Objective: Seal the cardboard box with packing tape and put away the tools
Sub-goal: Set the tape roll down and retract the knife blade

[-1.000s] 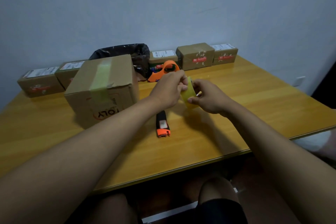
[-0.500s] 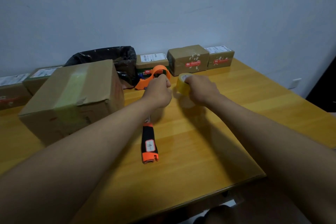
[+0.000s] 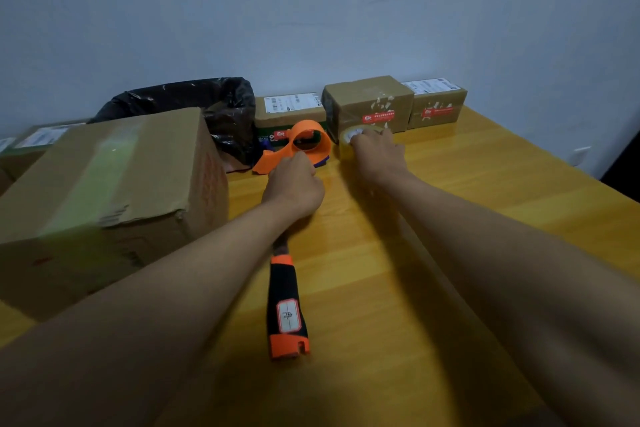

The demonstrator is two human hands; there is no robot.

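Note:
The large cardboard box (image 3: 104, 191) stands at the left of the wooden table (image 3: 485, 211), a strip of clear tape running over its top. My right hand (image 3: 375, 152) rests on the yellowish tape roll (image 3: 349, 139), which stands on the table by the back row of small boxes. My left hand (image 3: 294, 184) is a closed fist just in front of the orange tape dispenser (image 3: 304, 147); nothing shows in it. A black and orange utility knife (image 3: 285, 305) lies on the table under my left forearm.
A black bin bag (image 3: 207, 107) sits behind the big box. Small sealed parcels (image 3: 370, 106) line the wall at the back, more at far left (image 3: 41, 137). The table's right edge runs close to a dark doorway.
Both hands moved away from me toward the back of the table. The tape roll went from held between both hands to standing by the small boxes under my right hand.

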